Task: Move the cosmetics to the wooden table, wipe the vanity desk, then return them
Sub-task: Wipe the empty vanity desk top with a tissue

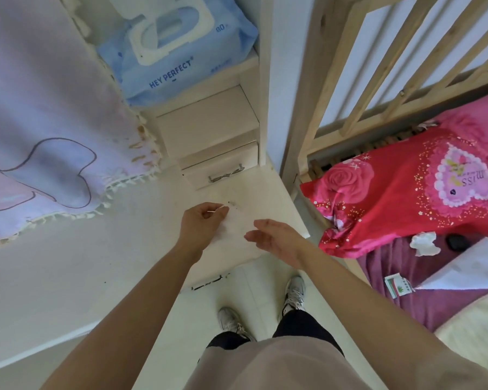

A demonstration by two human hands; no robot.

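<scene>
White wipe (233,230) pinched on the vanity desk (124,263)
The left hand (202,220) grips the wipe with curled fingers. It spreads flat just right of the grip, and the right hand (276,239) hovers beside it, fingers relaxed, holding nothing.

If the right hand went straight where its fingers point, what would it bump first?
Probably the white wipe on the vanity desk, which the left hand grips. The right hand is open, its fingers pointing left toward it. Depth is unclear, so it might pass just above.
</scene>
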